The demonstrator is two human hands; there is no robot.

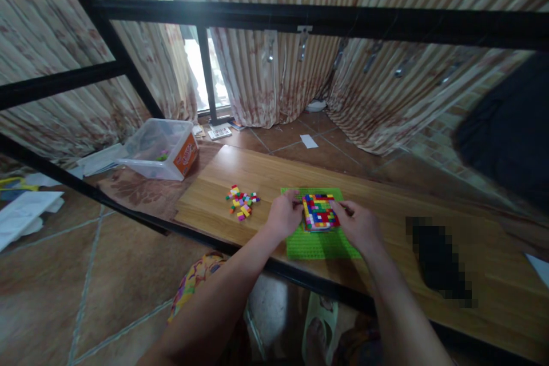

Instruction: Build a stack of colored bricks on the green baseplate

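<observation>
Both hands, left hand [283, 216] and right hand [359, 225], fingers clamped on multicoloured square brick block [318, 211] atop green studded baseplate [315, 243], wooden worktop [257, 174]; clear plastic tub [160, 148], orange label unreadable, holds few bits

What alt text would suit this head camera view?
Two bare hands, left hand and right hand, flank a multicoloured square brick block on a green studded baseplate, on a wooden board; loose coloured bricks lie left.

Our left hand [283, 215] and right hand [359, 225] forward, close together; fingers curled inward, forearms converging.
</observation>
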